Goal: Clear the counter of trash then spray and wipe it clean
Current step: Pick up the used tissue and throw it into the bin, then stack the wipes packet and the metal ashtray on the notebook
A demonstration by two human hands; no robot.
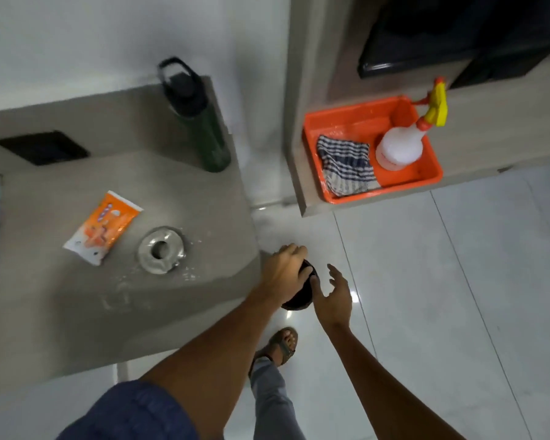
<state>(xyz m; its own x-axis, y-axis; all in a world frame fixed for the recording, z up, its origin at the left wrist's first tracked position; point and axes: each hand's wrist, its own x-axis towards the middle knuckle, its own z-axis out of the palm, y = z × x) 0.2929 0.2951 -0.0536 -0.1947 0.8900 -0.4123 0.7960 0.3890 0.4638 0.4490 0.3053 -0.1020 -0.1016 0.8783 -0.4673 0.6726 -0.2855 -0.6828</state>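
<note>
A: Pictured at the table [77, 312] edge: left hand [285, 274] draped over a dark round bin [299, 300] down on the floor [426, 281], right hand [334, 300] just beside it, grip wide, fingers spread, holding nothing.

B: And the left grip?

A: Curled over the bin's rim; clamped or merely resting, cannot tell.

B: Trash?

A: Orange wrapper [104, 227] lying flat on the table, well apart from both hands, just beside a metal dish [161, 249]. Pale crumbs [188, 274] scattered around the dish.

B: Handling?

A: Likely feather-light, thin, crinkly, slick. Best pinched at a corner or the near edge, not pressed flat; easily slid off by a careless sweep.

B: Cleaning kit?

A: Across the gap, in an orange tray [362, 112]: striped cloth [343, 166], soft and limp, fine to bunch anywhere. Sprayer [400, 147] upright beside it, probably rigid plastic, weight depending on fill, best taken round the neck below the yellow trigger.
</note>
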